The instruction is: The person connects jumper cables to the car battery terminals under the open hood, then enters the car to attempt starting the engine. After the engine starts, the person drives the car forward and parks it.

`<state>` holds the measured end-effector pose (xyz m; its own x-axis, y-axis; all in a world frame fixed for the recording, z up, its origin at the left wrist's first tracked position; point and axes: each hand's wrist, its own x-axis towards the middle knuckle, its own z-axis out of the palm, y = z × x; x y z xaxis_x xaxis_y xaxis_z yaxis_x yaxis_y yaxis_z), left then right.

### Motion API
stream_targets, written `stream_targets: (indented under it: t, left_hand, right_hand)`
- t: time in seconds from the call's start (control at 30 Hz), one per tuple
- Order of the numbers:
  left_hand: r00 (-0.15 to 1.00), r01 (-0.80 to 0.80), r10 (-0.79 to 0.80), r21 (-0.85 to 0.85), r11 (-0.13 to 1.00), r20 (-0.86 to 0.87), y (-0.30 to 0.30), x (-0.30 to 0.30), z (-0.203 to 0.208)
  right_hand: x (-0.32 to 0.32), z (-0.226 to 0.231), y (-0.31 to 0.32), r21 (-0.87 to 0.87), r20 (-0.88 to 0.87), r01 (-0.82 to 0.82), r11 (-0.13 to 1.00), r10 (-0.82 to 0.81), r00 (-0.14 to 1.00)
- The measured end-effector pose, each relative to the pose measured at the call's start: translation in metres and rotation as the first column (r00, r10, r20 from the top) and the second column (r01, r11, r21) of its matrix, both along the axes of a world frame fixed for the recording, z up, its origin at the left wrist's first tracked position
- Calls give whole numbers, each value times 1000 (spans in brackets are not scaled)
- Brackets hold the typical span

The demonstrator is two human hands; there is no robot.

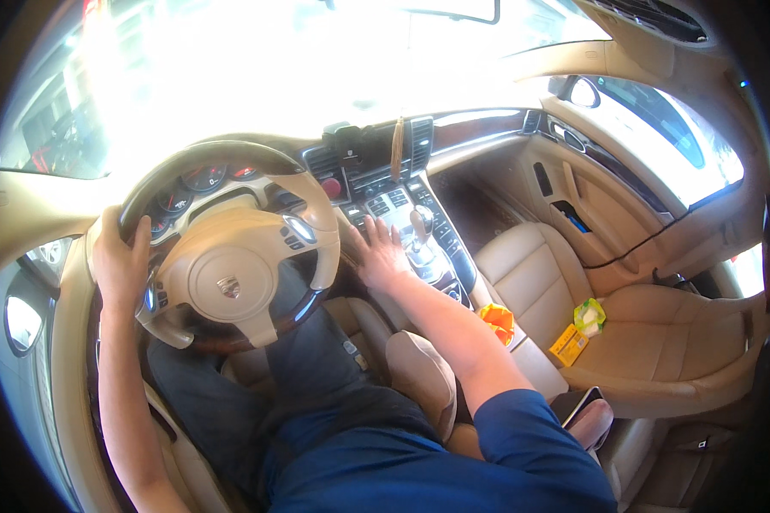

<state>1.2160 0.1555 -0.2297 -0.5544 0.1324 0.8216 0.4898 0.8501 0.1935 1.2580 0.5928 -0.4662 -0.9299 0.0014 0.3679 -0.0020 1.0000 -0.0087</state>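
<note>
My left hand [121, 261] is closed round the left side of the tan and dark steering wheel [218, 282], its thumb on the near side of the rim. The wheel is turned, with its lower spoke pointing down and to the right. To the right of the wheel, my right hand [382, 259] lies with fingers spread at the left edge of the centre console [459, 266], palm down. Nothing shows in it. The gear lever [421, 224] stands just right of its fingertips, apart from them. Behind the wheel are lit dials [204, 178].
A tassel [398, 150] hangs before the dashboard screen. An orange packet [496, 323] sits beside the console. On the passenger seat [659, 342] lie a yellow box [568, 345] and a green and white packet [589, 317]. Strong glare fills the windscreen.
</note>
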Motion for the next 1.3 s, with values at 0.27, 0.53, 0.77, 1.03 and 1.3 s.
stream_targets:
  t: [0.27, 0.53, 0.77, 1.03, 1.3]
  left_hand:
    - [994, 90, -96, 105, 990, 55, 3, 4, 0]
    - [991, 24, -40, 121, 992, 130, 7, 8, 2]
    - [983, 21, -47, 149, 989, 176, 7, 10, 4]
    - [999, 36, -37, 42, 998, 36, 0, 0, -1]
    - [962, 128, -176, 227, 965, 208, 4, 7, 7]
  right_hand:
    - [0, 2, -2, -26, 37, 13, 1000, -12, 999]
    - [-4, 1, -7, 16, 58, 51, 999, -52, 997]
    - [-3, 0, -8, 61, 25, 52, 997, -54, 998]
    - [-4, 0, -9, 43, 63, 63, 997, -65, 996]
    - [-6, 0, -8, 11, 26, 34, 999, -35, 999]
